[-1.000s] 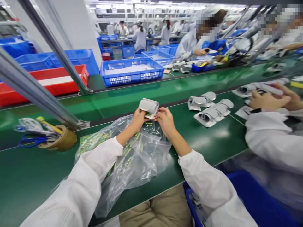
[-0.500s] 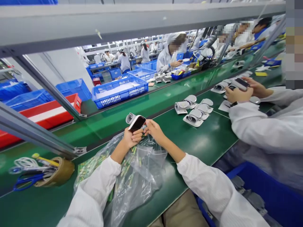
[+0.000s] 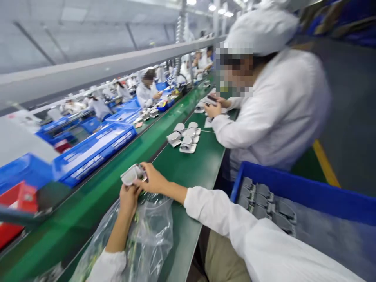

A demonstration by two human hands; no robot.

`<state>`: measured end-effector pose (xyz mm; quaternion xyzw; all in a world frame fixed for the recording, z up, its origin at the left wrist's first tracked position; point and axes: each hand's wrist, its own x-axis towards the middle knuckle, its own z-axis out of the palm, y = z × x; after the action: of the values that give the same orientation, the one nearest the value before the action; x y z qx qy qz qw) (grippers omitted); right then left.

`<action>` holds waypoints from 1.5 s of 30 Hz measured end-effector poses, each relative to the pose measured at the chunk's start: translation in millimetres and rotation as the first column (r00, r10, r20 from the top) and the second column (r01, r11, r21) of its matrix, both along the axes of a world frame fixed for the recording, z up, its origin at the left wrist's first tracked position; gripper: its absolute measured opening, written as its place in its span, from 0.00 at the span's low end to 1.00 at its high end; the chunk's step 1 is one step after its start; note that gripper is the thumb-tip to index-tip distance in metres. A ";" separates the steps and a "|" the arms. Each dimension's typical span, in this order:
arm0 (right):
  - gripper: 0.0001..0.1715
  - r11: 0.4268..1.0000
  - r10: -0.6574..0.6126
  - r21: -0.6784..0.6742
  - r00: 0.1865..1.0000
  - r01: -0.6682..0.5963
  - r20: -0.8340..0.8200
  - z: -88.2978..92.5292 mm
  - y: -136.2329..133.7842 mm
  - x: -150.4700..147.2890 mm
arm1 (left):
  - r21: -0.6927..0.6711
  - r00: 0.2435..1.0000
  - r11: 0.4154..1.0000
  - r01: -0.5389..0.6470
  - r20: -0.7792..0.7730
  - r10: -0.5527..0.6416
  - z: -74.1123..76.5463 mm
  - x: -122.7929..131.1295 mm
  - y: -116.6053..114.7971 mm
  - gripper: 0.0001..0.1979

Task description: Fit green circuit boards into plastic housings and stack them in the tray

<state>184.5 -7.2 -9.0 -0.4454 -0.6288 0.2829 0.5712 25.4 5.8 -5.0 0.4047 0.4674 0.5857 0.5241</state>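
A white wrist blood pressure monitor [image 3: 132, 175] with a curled grey cuff is between my two hands, above the clear plastic bag. My left hand [image 3: 128, 197] grips it from below, fingers closed on its lower edge. On the right side, my right hand [image 3: 154, 179] has thumb and fingers closed round it. Its dark screen, seen earlier, is turned away. Beneath my wrists lies the clear plastic bag [image 3: 152, 223], with small green and yellow pieces blurred inside.
Several monitors with cuffs [image 3: 188, 141] lie on the green bench [image 3: 202, 168]. A co-worker [image 3: 273, 102] sits at right, holding a similar device. A blue bin [image 3: 308, 184] with grey cuffed units is beside my right arm. Blue crates [image 3: 96, 152] and a red tray [image 3: 25, 203] stand across the belt.
The view has swung right, bringing the co-worker and blue bin further in. The monitor has been turned so its cuff side shows, and my right hand now grips it too.
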 end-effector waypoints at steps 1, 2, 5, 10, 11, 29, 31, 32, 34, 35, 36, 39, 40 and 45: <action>0.56 0.998 -0.050 0.036 0.992 0.046 0.119 2.6 0.2 0.7 | 0.012 0.999 1.000 -0.006 -0.046 0.006 -2.2 -1.1 4.3 0.27; 0.59 0.994 -0.097 0.062 0.972 0.085 0.216 5.2 0.9 0.8 | 0.030 0.996 0.999 -0.009 -0.087 0.012 -3.6 -2.6 8.1 0.29; 0.59 0.974 -0.219 0.137 0.906 0.180 0.363 15.3 1.5 3.5 | 0.101 0.968 0.992 0.077 -0.244 -0.050 -1.3 -5.9 13.7 0.33; 0.51 0.933 -0.342 0.226 0.886 0.280 0.314 21.3 -46.7 62.0 | 0.140 0.812 0.953 0.270 -0.564 -0.147 13.0 8.2 5.6 0.29; 0.52 0.927 -0.356 0.223 0.897 0.303 0.263 13.5 -69.0 85.1 | 0.143 0.785 0.946 0.292 -0.600 -0.152 14.2 12.4 4.0 0.28; 0.45 0.151 -0.460 -0.373 0.400 0.915 0.793 -277.4 -446.3 424.0 | 0.089 0.488 0.947 0.310 -0.869 -0.079 -4.4 11.0 11.5 0.17; 0.45 0.189 -0.402 -0.383 0.427 0.904 0.810 -283.1 -431.9 423.3 | 0.073 0.478 0.954 0.291 -0.875 -0.079 -0.3 13.1 8.6 0.17; 0.45 0.206 -0.381 -0.377 0.428 0.903 0.819 -285.8 -425.5 423.1 | 0.064 0.475 0.958 0.279 -0.876 -0.080 1.8 13.8 7.1 0.17; 0.45 0.229 -0.330 -0.348 0.409 0.909 0.851 -290.7 -415.1 424.2 | 0.055 0.470 0.962 0.268 -0.879 -0.081 5.3 14.7 4.3 0.18; 0.45 0.238 -0.301 -0.333 0.396 0.912 0.868 -292.9 -411.0 425.8 | 0.052 0.469 0.961 0.271 -0.879 -0.084 6.5 14.8 3.0 0.18; 0.45 0.245 -0.275 -0.323 0.384 0.914 0.881 -295.0 -407.4 427.9 | 0.050 0.466 0.959 0.278 -0.880 -0.089 7.3 14.8 2.0 0.18; 0.43 0.264 -0.232 -0.334 0.395 0.905 0.889 -300.8 -399.2 434.4 | 0.058 0.452 0.954 0.293 -0.888 -0.085 6.9 13.8 0.4 0.16; 0.43 0.267 -0.226 -0.345 0.406 0.900 0.886 -303.0 -397.3 435.8 | 0.067 0.452 0.955 0.290 -0.889 -0.075 6.2 13.2 0.2 0.16; 0.49 0.184 -0.233 -0.415 0.449 0.891 0.862 -316.6 -392.5 438.2 | 0.086 0.486 0.961 0.264 -0.872 -0.056 4.2 10.7 -0.5 0.14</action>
<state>622.7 -399.7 -325.6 -0.9400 -0.3063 0.1267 0.0814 36.1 5.3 -0.8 0.7365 0.5620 0.2995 0.2281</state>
